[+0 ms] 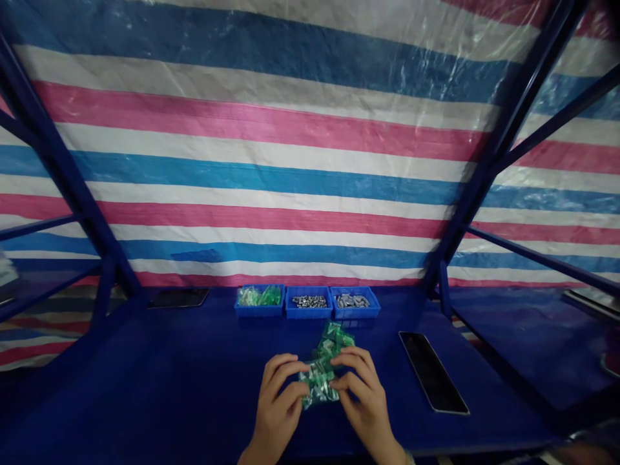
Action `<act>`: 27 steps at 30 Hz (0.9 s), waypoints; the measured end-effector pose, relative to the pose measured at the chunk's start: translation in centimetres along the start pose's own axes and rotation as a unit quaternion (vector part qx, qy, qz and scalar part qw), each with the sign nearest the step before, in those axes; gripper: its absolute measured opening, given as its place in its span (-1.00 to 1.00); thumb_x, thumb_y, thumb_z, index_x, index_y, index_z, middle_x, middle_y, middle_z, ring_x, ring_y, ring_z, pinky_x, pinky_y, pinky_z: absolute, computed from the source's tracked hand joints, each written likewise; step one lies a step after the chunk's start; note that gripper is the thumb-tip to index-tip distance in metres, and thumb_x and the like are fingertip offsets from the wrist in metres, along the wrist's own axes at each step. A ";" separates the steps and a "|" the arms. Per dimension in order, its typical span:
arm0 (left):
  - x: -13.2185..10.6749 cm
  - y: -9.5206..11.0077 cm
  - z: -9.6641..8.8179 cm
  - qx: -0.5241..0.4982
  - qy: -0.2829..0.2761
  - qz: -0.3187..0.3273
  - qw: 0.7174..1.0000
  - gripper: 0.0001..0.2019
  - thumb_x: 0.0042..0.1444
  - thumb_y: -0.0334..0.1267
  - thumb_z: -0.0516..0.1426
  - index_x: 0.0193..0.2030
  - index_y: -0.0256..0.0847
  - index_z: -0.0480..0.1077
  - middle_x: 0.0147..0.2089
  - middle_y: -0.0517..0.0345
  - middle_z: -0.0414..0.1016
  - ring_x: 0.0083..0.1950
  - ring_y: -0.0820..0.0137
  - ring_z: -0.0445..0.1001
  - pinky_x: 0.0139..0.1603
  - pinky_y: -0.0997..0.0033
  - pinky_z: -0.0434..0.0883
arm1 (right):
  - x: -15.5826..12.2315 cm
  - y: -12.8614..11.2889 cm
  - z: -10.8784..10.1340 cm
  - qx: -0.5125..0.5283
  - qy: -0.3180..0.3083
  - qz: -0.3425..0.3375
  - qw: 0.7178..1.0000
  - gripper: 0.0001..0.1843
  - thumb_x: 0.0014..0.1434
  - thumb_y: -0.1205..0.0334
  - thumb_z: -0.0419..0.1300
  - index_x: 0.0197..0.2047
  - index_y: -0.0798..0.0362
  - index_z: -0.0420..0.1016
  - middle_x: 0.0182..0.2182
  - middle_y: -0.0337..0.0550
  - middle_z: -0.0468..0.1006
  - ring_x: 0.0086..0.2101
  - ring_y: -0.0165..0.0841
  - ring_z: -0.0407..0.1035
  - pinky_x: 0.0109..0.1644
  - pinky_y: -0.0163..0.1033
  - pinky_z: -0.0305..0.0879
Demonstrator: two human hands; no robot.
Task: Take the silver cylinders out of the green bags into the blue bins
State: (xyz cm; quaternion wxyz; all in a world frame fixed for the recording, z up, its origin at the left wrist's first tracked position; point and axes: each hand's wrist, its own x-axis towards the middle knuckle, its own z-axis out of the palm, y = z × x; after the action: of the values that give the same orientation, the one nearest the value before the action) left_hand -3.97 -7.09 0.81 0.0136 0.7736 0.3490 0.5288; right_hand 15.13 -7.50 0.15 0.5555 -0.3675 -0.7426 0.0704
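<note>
Both hands rest on a blue table point(184, 381) near its front edge. My left hand point(278, 400) and my right hand point(361, 391) pinch between them a clump of small green-and-clear plastic packets point(320, 381). The fingers of both hands are curled closed on the packets. More of the same green packets point(334, 341) lie in a pile on the table just beyond the hands.
Three small blue trays stand in a row at the back: the left tray point(259, 300) holds green packets, the middle tray point(309, 301) and right tray point(355, 301) hold small grey metal parts. A phone point(433, 380) lies to the right, another dark phone point(178, 298) back left. Blue frame posts point(72, 187) flank a striped tarp point(290, 129).
</note>
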 end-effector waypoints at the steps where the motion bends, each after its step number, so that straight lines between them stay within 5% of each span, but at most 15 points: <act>1: 0.1 0.0 0.0 0.014 0.015 0.020 1.000 -0.67 0.08 -0.64 0.00 -0.45 -0.13 0.41 -0.18 0.12 0.55 0.00 0.24 0.42 -0.02 0.14 0.43 | 0.0 0.0 0.0 -0.013 0.003 -0.016 1.000 -0.72 0.17 0.55 0.08 -0.38 -0.03 0.45 -0.16 -0.11 0.54 0.00 -0.15 0.34 0.01 0.04 0.36; 5: 0.6 -0.1 0.0 0.022 0.041 0.056 0.997 -0.67 0.08 -0.68 0.00 -0.43 -0.16 0.40 -0.19 0.12 0.55 0.00 0.27 0.41 -0.02 0.18 0.42 | 0.3 0.0 -0.1 -0.010 0.024 -0.039 0.999 -0.72 0.20 0.57 0.07 -0.35 -0.01 0.43 -0.13 -0.11 0.56 0.05 -0.14 0.31 0.02 0.05 0.36; 8: 1.1 -0.1 0.0 -0.031 0.017 0.021 0.999 -0.71 0.11 -0.63 0.03 -0.42 -0.16 0.39 -0.20 0.11 0.55 -0.01 0.26 0.43 -0.03 0.21 0.42 | 0.6 -0.1 0.0 0.028 0.028 -0.021 0.999 -0.73 0.21 0.55 0.08 -0.34 -0.02 0.42 -0.19 -0.14 0.58 0.02 -0.16 0.35 0.03 0.01 0.35; 11: 1.5 -0.2 0.2 -0.138 -0.038 -0.134 0.981 -0.89 0.14 -0.45 0.12 -0.34 -0.16 0.38 -0.27 0.12 0.53 -0.16 0.29 0.49 -0.12 0.30 0.44 | 0.7 0.0 0.2 0.069 0.032 0.056 0.995 -0.82 0.22 0.45 0.15 -0.23 -0.04 0.45 -0.30 -0.17 0.58 -0.14 -0.23 0.45 -0.08 -0.14 0.41; 14: 1.5 -0.2 0.9 -0.244 -0.095 -0.328 0.908 -0.90 0.15 -0.23 0.17 -0.24 -0.18 0.37 -0.37 0.18 0.49 -0.33 0.36 0.48 -0.29 0.43 0.41 | 0.5 0.2 0.8 0.094 0.033 0.158 0.982 -0.82 0.24 0.32 0.17 -0.08 -0.01 0.42 -0.38 -0.20 0.53 -0.35 -0.32 0.46 -0.24 -0.27 0.41; 18: 1.2 -0.7 1.8 -0.300 -0.147 -0.411 0.848 -0.78 0.15 -0.10 0.17 -0.20 -0.20 0.38 -0.42 0.21 0.47 -0.40 0.42 0.42 -0.37 0.50 0.32 | 0.1 0.5 1.6 0.123 0.018 0.231 0.965 -0.75 0.28 0.19 0.12 0.01 0.04 0.36 -0.50 -0.28 0.41 -0.48 -0.38 0.35 -0.33 -0.33 0.35; 22: 2.4 -3.3 1.3 -0.244 -0.147 -0.361 0.888 -0.80 0.12 -0.11 0.17 -0.33 -0.21 0.36 -0.50 0.26 0.40 -0.46 0.44 0.40 -0.42 0.52 0.31 | -0.5 1.2 1.6 0.135 0.005 0.264 0.955 -0.71 0.31 0.12 0.09 0.04 0.05 0.35 -0.47 -0.25 0.44 -0.45 -0.36 0.37 -0.32 -0.33 0.33; 27: 8.7 -10.4 -1.4 0.021 -0.041 -0.262 0.964 -0.89 0.14 -0.19 0.10 -0.28 -0.17 0.35 -0.31 0.17 0.55 -0.27 0.36 0.56 -0.21 0.47 0.44 | -1.0 2.2 1.0 0.145 -0.002 0.273 0.951 -0.70 0.30 0.08 0.09 0.01 0.06 0.38 -0.46 -0.20 0.49 -0.40 -0.32 0.44 -0.26 -0.31 0.37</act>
State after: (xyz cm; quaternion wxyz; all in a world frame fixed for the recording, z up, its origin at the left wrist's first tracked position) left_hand -8.90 5.11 4.40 0.1502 0.6759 0.5497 0.4674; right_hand 15.42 -6.26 -2.07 0.5610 -0.4716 -0.5966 0.3270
